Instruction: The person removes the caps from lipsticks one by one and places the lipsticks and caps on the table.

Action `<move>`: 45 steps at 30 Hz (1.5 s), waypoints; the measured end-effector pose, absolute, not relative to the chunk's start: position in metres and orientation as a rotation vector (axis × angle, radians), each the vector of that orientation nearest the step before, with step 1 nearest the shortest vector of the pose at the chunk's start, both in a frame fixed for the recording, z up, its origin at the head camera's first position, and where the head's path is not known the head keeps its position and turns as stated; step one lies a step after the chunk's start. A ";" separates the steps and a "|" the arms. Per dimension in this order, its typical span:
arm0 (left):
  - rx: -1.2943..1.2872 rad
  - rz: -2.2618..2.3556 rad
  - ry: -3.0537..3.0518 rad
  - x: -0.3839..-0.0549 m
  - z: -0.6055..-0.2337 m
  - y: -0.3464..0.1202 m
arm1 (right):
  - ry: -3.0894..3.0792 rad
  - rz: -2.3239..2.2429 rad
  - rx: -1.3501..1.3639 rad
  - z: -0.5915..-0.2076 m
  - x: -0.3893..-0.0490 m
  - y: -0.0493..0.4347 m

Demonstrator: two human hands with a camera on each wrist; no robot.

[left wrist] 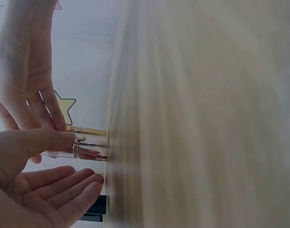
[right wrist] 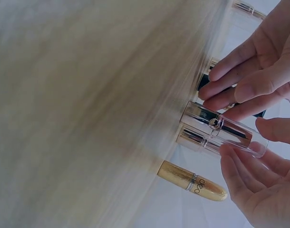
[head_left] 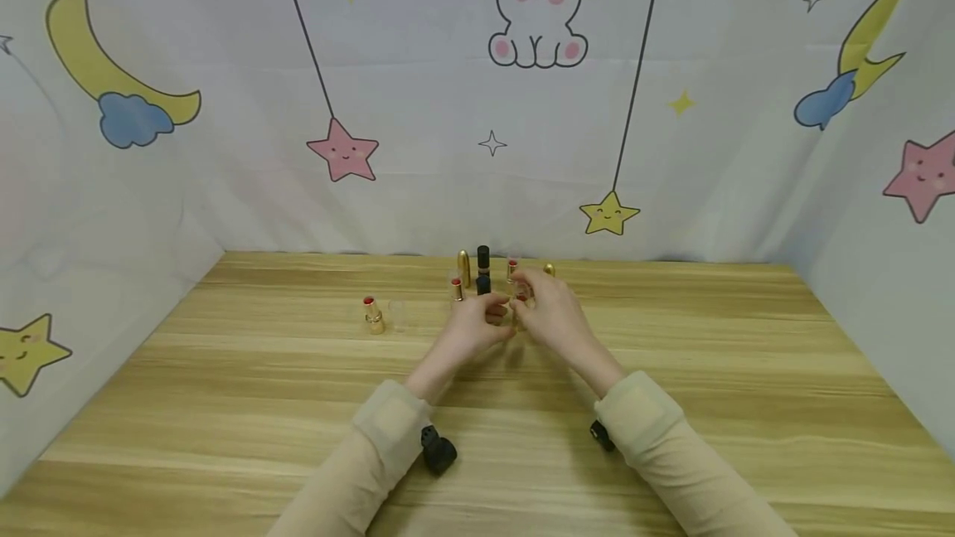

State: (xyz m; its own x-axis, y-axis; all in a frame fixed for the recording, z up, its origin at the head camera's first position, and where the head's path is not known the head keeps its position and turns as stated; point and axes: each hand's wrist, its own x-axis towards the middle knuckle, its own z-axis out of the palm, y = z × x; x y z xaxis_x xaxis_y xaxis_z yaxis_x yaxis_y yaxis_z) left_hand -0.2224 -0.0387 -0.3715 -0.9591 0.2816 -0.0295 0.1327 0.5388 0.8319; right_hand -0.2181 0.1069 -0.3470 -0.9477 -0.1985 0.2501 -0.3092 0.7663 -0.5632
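Observation:
In the middle of the group, a lipstick (right wrist: pixel 202 116) with a gold base and a clear cap stands upright on the table. My right hand (head_left: pixel 554 313) pinches its clear cap (right wrist: pixel 256 148) near the top, between thumb and fingers. Close to the same lipstick, on its left side, is my left hand (head_left: pixel 473 327). Its fingers (right wrist: pixel 235 61) are extended and loosely bent, with nothing held between them. Behind the pinched lipstick stands another clear-capped lipstick (right wrist: pixel 192 137). A gold bullet-shaped tube (right wrist: pixel 183 179) with dark lettering stands on the right hand's side.
Near the left hand stand two black tubes (head_left: pixel 483 259), a gold tube (head_left: pixel 463 268) and a red lipstick (head_left: pixel 457 288). Farther left are an uncapped red lipstick (head_left: pixel 373 318) and a clear cap (head_left: pixel 398 317). A printed curtain (head_left: pixel 418 214) hangs behind the wooden table (head_left: pixel 246 404).

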 end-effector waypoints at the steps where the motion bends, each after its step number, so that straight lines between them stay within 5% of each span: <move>1: 0.366 1.394 2.619 -0.223 -0.372 -0.038 | -2.785 0.934 0.405 -0.347 -0.218 0.107; 45: 0.453 1.198 2.965 -0.224 -0.381 -0.015 | -2.795 0.889 0.401 -0.347 -0.211 0.112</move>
